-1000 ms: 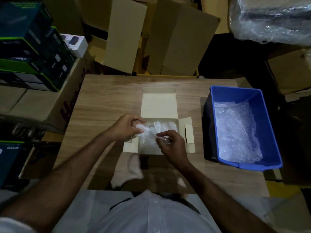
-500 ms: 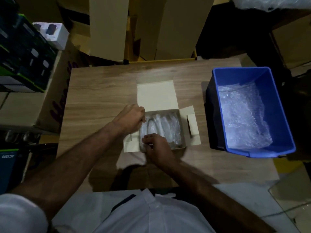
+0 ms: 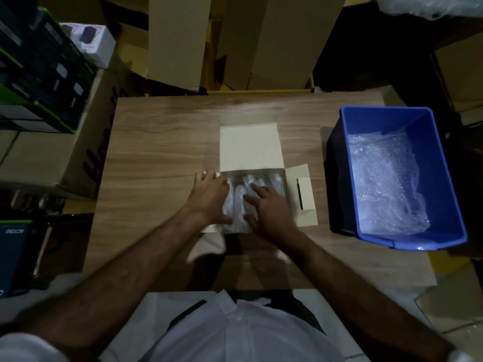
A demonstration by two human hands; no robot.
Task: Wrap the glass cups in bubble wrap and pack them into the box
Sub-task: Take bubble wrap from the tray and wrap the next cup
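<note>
Table of pale wood-grain laminate (image 3: 162,142). Bin, blue plastic, rectangular (image 3: 441,163), holding loose bubble wrap. Box, shallow cream cardboard, flaps open (image 3: 251,150). Bubble-wrapped glass cups (image 3: 239,202), inside box, long axes pointing away from the person. Left hand (image 3: 209,198) flat at box's left edge; right hand (image 3: 269,207), fingers spread, pressing bundles; neither grasping.

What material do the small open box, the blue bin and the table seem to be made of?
The box looks like thin matte cardboard: pale, with flat folded flaps. The blue bin seems to be moulded plastic, smooth with a slight sheen on its rim. The table shows a wood-grain pattern; solid wood or laminate cannot be told apart here.
</note>
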